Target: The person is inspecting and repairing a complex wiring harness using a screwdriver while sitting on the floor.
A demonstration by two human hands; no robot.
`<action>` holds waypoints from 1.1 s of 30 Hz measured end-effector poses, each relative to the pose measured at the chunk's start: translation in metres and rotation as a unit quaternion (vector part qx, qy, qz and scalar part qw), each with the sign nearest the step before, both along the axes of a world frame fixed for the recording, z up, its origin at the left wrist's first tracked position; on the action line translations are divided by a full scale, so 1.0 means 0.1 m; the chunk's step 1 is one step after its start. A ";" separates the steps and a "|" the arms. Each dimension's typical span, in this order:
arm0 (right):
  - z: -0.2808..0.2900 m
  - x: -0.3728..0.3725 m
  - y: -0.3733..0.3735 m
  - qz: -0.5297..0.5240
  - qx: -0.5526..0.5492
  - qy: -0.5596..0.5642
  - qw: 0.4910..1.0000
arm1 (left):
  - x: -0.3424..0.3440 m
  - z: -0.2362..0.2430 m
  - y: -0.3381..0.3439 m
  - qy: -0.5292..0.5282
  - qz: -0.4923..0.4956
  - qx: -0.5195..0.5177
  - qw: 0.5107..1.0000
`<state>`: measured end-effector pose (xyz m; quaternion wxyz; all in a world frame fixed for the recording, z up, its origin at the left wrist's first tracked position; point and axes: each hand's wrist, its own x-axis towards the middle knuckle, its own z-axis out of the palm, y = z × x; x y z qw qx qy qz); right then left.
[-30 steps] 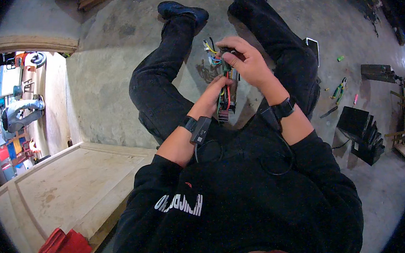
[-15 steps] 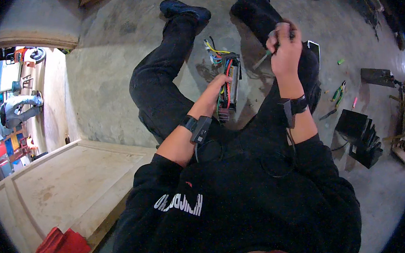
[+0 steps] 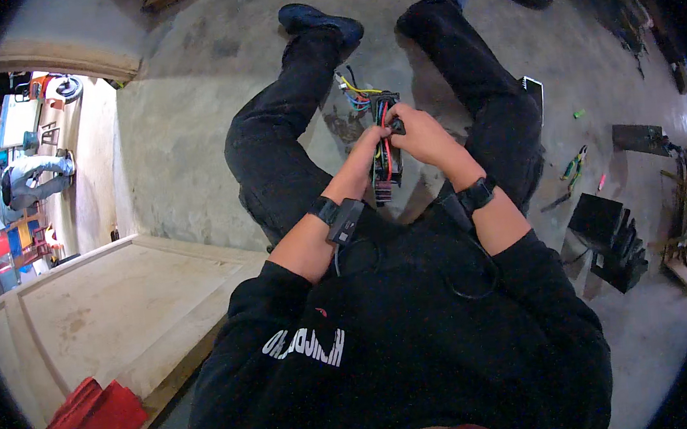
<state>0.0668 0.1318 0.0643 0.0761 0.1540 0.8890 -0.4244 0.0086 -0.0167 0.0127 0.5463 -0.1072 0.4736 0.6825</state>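
A long, narrow electronic unit [image 3: 389,170] with a dark casing stands between my legs, red, yellow and green wires running along it. More coloured leads with white connectors [image 3: 350,89] spread from its far end. My left hand [image 3: 372,144] is closed on the unit's left side, its thumb over the wires. Against the unit's upper middle, my right hand [image 3: 424,135] is closed round a dark-handled tool, apparently a screwdriver [image 3: 397,126]. Its tip is hidden among fingers and wires.
Right of my leg lie pliers [image 3: 575,164], a green piece [image 3: 579,114], a pink piece [image 3: 602,182] and a black finned block [image 3: 603,226]. A pale wooden panel [image 3: 123,288] with red cloth [image 3: 93,420] stands at left. Another person [image 3: 34,178] is beyond the doorway.
My right hand has come down and left from above my right knee, bringing the tool to the unit. My left hand keeps its hold on the unit.
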 end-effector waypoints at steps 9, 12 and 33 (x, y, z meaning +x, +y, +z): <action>-0.07 0.02 0.02 0.023 0.021 -0.006 1.000 | 0.02 -0.04 -0.01 0.035 -0.022 0.003 0.999; -0.03 0.02 0.01 0.019 0.014 -0.013 1.000 | 0.02 -0.04 -0.02 0.028 -0.022 0.007 0.999; -0.07 0.00 0.02 0.008 0.003 -0.004 1.000 | 0.00 0.02 -0.02 0.007 -0.030 -0.012 0.999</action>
